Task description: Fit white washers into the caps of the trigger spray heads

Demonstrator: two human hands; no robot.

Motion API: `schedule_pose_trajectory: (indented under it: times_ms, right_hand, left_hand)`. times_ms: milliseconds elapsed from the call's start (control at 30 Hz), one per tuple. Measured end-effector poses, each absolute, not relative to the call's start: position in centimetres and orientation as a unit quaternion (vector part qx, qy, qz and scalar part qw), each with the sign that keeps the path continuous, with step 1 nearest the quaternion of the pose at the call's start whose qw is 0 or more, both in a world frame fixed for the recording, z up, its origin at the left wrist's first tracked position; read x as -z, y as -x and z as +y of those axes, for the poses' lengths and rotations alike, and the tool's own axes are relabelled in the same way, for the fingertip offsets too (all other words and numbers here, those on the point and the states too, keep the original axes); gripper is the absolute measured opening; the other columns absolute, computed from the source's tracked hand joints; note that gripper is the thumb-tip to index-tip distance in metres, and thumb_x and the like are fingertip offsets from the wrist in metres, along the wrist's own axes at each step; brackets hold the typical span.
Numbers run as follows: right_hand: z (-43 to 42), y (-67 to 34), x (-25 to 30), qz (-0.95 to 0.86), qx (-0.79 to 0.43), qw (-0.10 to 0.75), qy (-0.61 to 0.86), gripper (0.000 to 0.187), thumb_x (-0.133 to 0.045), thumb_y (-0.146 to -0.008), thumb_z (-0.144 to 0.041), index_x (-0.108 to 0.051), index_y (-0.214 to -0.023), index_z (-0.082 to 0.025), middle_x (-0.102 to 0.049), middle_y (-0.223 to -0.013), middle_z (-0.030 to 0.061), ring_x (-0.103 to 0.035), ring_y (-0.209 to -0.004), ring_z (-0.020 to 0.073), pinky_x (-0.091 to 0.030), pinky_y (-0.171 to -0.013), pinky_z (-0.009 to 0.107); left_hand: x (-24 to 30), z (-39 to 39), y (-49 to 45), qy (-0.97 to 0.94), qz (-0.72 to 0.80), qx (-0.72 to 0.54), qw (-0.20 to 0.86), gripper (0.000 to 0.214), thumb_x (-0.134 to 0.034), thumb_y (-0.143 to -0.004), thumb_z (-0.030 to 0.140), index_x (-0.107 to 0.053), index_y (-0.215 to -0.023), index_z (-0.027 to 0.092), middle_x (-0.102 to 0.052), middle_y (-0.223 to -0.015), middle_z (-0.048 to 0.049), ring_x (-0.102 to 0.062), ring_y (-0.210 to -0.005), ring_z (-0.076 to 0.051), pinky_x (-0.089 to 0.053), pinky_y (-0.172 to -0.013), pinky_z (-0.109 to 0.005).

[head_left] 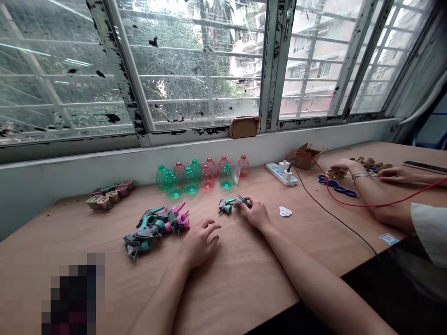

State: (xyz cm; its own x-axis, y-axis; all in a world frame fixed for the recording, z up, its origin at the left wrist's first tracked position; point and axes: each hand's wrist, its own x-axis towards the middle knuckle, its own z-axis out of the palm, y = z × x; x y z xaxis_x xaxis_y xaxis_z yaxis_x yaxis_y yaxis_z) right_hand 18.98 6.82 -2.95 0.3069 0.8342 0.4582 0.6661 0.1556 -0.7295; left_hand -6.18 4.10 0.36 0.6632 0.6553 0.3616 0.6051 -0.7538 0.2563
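Note:
My right hand (pixel 255 214) is closed around a thin, dark, pointed tool that looks like a pair of tweezers (pixel 243 200). Just left of its fingertips, a grey and teal trigger spray head (pixel 226 206) lies on the table. My left hand (pixel 202 242) rests low over the wood, fingers apart and slightly bent, holding nothing. To its left is a pile of trigger spray heads (pixel 157 228) in grey, teal and pink. Behind both hands stand several clear green bottles (pixel 191 182) and clear red bottles (pixel 207 179), without spray heads.
White flat discs (pixel 285 211) lie right of my right hand. Farther back are a power strip (pixel 282 174), a cardboard box (pixel 307 156) and blue-handled scissors (pixel 337 186). A co-worker's hands (pixel 347 166) are among gold-coloured pieces (pixel 372 164). Small brownish blocks (pixel 110 195) sit at left.

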Motion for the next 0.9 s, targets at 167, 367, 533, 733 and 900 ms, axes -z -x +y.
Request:
schedule_pose_trajectory:
  times_ms: [167,367,533,733,900]
  right_hand:
    - [4.9,-18.1,1.4,-0.626,-0.097,0.523,0.571,0.036,-0.054,-0.084,-0.049,-0.066,-0.1,-0.019,-0.062,-0.066,0.0012,-0.052,-0.056,0.0146,-0.036,-0.055,0.023]
    - [2.7,-15.6,0.8,-0.782,-0.186,0.451,0.387,0.024,-0.064,-0.078,-0.03,-0.067,-0.099,-0.019,-0.062,-0.072,-0.001,-0.046,-0.055,0.0099,-0.036,-0.054,0.021]
    - [3.0,-14.7,1.7,-0.802,-0.233,0.422,0.353,0.032,-0.071,-0.068,-0.024,-0.061,-0.098,-0.02,-0.065,-0.076,-0.0033,-0.043,-0.054,0.0078,-0.035,-0.053,0.019]
    - [3.4,-14.7,2.5,-0.79,-0.28,0.419,0.35,0.035,-0.077,-0.065,-0.031,-0.058,-0.092,-0.019,-0.065,-0.073,-0.0035,-0.04,-0.049,0.0056,-0.03,-0.045,0.017]
    - [3.3,-14.7,2.7,-0.802,-0.3,0.391,0.337,0.035,-0.076,-0.067,-0.032,-0.062,-0.096,-0.019,-0.062,-0.07,-0.0033,-0.046,-0.054,0.0071,-0.036,-0.05,0.017]
  left_hand:
    - [-0.4,3.7,6.2,-0.885,0.38,-0.246,0.109,0.035,-0.05,-0.088,0.035,-0.054,-0.122,0.028,-0.059,-0.116,-0.0052,-0.06,-0.1,-0.021,-0.047,-0.085,-0.032]
    - [-0.4,3.4,6.2,-0.875,0.373,-0.243,0.19,0.056,-0.058,-0.083,0.047,-0.042,-0.133,0.029,-0.059,-0.105,-0.0016,-0.053,-0.058,-0.009,-0.043,-0.059,-0.024]
    - [-0.7,3.1,5.9,-0.885,0.352,-0.229,0.2,0.037,-0.059,-0.082,0.036,-0.057,-0.118,0.027,-0.063,-0.095,0.0008,-0.052,-0.063,-0.01,-0.038,-0.058,-0.021]
    - [-0.3,3.4,5.6,-0.88,0.356,-0.218,0.226,0.023,-0.057,-0.082,0.031,-0.064,-0.102,0.022,-0.063,-0.074,0.0026,-0.051,-0.062,-0.012,-0.034,-0.057,-0.021]
    - [0.3,3.6,5.7,-0.871,0.383,-0.215,0.222,0.02,-0.061,-0.075,0.025,-0.063,-0.094,0.019,-0.059,-0.067,0.0036,-0.05,-0.059,-0.011,-0.032,-0.053,-0.021]
